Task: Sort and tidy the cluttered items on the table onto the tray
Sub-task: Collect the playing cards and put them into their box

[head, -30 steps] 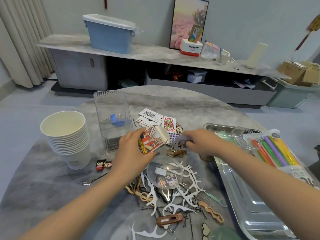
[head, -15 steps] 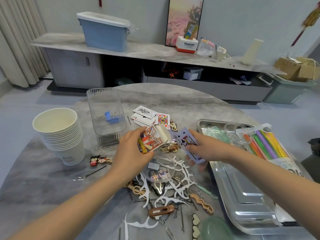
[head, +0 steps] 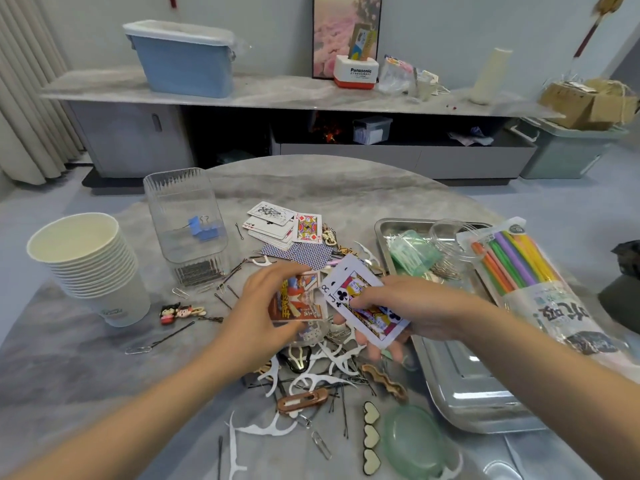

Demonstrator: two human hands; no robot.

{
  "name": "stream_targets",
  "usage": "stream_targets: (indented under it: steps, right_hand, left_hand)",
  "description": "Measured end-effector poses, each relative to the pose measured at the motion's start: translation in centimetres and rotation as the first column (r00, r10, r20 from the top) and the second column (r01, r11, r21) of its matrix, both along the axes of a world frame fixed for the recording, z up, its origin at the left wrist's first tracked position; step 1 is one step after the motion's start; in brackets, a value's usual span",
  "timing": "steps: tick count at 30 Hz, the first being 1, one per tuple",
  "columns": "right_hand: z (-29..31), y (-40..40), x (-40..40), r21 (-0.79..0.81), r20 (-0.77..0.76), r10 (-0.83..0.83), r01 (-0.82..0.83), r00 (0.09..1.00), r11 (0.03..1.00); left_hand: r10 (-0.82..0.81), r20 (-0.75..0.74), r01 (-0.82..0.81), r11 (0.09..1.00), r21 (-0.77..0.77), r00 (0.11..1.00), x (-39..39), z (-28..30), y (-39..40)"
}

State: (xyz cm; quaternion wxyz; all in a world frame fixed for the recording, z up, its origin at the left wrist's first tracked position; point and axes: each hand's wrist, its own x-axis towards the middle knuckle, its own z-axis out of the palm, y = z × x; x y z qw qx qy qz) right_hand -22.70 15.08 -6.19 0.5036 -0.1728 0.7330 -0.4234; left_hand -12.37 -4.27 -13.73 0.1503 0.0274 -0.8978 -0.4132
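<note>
Cluttering table (head: 346,181): floss picks (head: 332,358), hairpins (head: 201,271).

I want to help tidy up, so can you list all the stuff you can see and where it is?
paper cups: one stack, white, table's left side
clear container: one, see-through, behind the pile, blue binder clip and dark hairpins inside
playing cards: a loose heap, table's middle, some face up
metal tray: one, silver, right side
pack of straws: one, many colours, resting on the tray's far right edge
floss picks: many, white, scattered near the front
heart clip: one, cream hearts, front
card box: one, red and orange, held by the left hand
jack of clubs: one, pinched by the right hand
</note>
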Motion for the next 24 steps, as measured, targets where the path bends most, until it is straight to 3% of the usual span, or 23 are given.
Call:
stream_targets:
  steps: [10, 15, 24]
  right_hand:
    - [-0.4, 0.6, -0.1, 0.141, -0.148, 0.116, -0.095, 0.982, 0.985]
    - [-0.6, 0.5, 0.1, 0.234, -0.178, 0.216, -0.172, 0.96, 0.957]
    - [-0.1, -0.3, -0.7, 0.392, 0.001, 0.36, -0.332, 0.933, 0.858]
  left_hand:
    - [-0.008, -0.028, 0.008, 1.0, -0.007, 1.0, -0.3, -0.3, 0.4]
    - [-0.059, -0.076, 0.049, 0.991, -0.128, 0.995, -0.2, 0.1, 0.5]
    - [-0.164, -0.14, 0.123, 0.957, -0.261, 0.976, 0.3, 0.2, 1.7]
